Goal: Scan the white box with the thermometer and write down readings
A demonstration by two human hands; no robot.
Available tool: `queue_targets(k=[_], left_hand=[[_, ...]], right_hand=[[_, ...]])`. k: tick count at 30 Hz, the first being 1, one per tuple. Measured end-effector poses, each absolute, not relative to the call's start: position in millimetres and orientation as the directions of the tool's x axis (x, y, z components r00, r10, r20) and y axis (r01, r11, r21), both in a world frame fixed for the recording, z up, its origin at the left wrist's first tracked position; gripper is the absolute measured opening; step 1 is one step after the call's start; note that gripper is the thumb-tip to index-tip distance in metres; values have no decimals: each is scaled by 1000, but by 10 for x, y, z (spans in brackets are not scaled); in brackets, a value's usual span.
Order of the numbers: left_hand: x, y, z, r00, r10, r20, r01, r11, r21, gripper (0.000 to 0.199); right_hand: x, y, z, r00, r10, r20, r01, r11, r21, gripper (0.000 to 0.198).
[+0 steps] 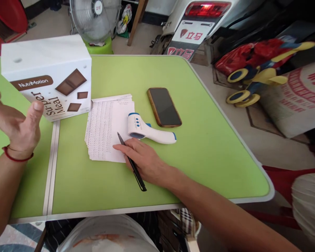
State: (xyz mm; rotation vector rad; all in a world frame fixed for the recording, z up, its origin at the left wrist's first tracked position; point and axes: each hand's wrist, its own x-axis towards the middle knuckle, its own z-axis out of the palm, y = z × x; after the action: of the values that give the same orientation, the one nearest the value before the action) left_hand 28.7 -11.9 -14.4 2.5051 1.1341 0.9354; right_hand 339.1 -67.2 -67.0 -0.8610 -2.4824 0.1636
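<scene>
My right hand [147, 162] rests at the lower right of a stack of handwritten paper sheets [102, 136]. Its fingers are closed around a black pen [135, 169], whose tip points up and away over the paper. Just beyond that hand, a white and blue infrared thermometer [152, 133] lies partly on the sheets. My left hand [18, 122] is raised at the left, fingers apart, palm turned up, holding nothing. Behind it stands a white NutriMotion box [68, 80] with chocolate pieces printed on it. The left fingertips are partly cut off by the frame edge.
A phone [165, 106] lies dark-screened on the green folding table [212, 157], right of the papers. Past the far edge are a fan [94, 17] and a scooter's rear [191, 31]. A blue and yellow wheeled toy [257, 80] and a printed sack [301, 94] are at the right.
</scene>
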Motion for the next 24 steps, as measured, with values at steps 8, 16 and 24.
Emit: queue_targets(k=[8,16,24], left_hand=[[-1,119,-295,321,833,450,471,-553,687,55],[137,113,-247,-53,922,383,316,-349,882,64],[374,-51,-209,-53,915,399,120,-391,913,41]], right_hand=[[3406,-710,-656,-756,565,331,550,822,-148,51],[3425,-677,-646,-757,539,370,504,842,-195,46],[3501,-563,-609,-469,649,599,663,707,-246,35]])
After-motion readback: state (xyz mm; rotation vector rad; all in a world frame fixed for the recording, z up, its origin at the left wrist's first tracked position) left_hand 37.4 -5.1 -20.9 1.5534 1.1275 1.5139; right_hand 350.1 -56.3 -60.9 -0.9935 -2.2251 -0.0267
